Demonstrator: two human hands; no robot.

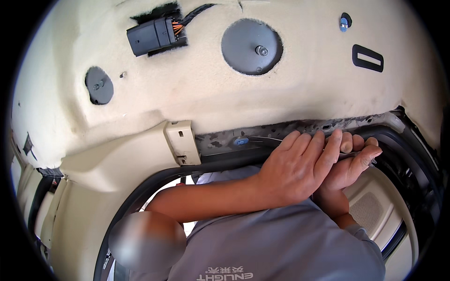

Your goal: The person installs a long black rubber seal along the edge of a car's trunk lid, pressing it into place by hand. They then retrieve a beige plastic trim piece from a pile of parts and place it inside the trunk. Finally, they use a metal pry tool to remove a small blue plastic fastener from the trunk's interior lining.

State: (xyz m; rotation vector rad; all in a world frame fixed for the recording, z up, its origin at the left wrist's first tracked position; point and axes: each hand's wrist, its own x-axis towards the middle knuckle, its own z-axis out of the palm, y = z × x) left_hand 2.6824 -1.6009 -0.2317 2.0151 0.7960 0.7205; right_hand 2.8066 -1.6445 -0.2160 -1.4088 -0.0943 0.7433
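Note:
My left hand (pixel 297 166) reaches in from the left. Its fingers are stretched out and lie side by side, across the edge of the black door seal (pixel 220 165) and partly over my right hand. Just beyond it, my right hand (pixel 349 164) is closed, with curled fingertips and thumb close together. A small metallic end shows by that thumb; the rest of what it grips is hidden. A thin dark strip (pixel 267 139) runs under the left fingers from beside a blue clip (pixel 241 140). The clip sits on the bare grey metal rail (pixel 215 142).
Beige headliner (pixel 197 93) spans the far side, with a black connector (pixel 152 36) and its wires, round cut-outs holding studs (pixel 261 50), a black slotted frame (pixel 368 58) and another blue clip (pixel 344 24). Beige pillar trim (pixel 108 161) is at left; a door panel (pixel 368 210) is at right.

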